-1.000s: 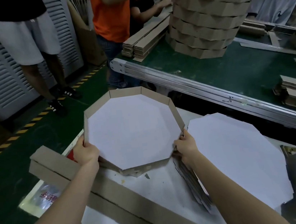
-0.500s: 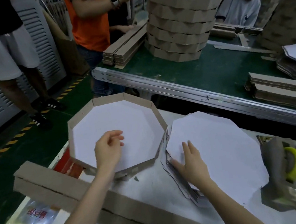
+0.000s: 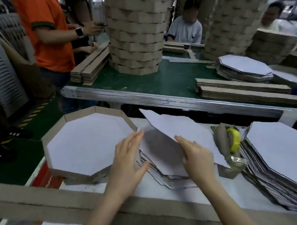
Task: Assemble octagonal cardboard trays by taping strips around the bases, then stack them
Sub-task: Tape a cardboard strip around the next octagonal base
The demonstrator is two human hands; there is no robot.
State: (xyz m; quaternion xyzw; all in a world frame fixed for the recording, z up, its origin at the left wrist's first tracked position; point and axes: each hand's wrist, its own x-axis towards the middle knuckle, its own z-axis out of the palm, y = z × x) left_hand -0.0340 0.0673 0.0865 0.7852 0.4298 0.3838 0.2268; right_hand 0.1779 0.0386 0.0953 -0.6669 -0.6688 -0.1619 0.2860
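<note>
Right hand (image 3: 196, 155) grip: base sheet (image 3: 179, 125) (tilted)

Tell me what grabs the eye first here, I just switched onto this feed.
A white octagonal sheet is held tilted above its pile by the right hand, mid-table, with the open left hand beside it. Left of that sits a finished tray, and a tall tower of stacked trays rises on the green belt behind.
</note>
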